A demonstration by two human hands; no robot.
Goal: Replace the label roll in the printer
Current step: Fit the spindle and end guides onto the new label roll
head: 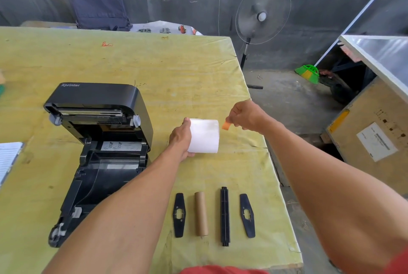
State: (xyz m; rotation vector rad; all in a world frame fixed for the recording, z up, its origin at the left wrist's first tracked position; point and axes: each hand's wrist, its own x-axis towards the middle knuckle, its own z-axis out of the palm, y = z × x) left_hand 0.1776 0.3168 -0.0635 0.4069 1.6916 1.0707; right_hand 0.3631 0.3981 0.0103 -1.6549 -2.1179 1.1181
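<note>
A black label printer (103,154) stands open on the left of the table, lid tipped back and roll bay bare. My left hand (181,138) grips the left end of a white label roll (204,135), held just above the table to the printer's right. My right hand (247,116) pinches a small orange tape tab (226,125) just off the roll's right end. Near the front edge lie an empty brown cardboard core (201,214), a black spindle bar (225,216) and two black roll guides (179,215) (248,215), side by side.
The table wears a yellow-green cover (181,70); its right edge drops to the floor close to my right hand. A notepad (8,159) lies at the left edge. A standing fan (262,13), a green broom and a wooden crate (371,141) sit off to the right.
</note>
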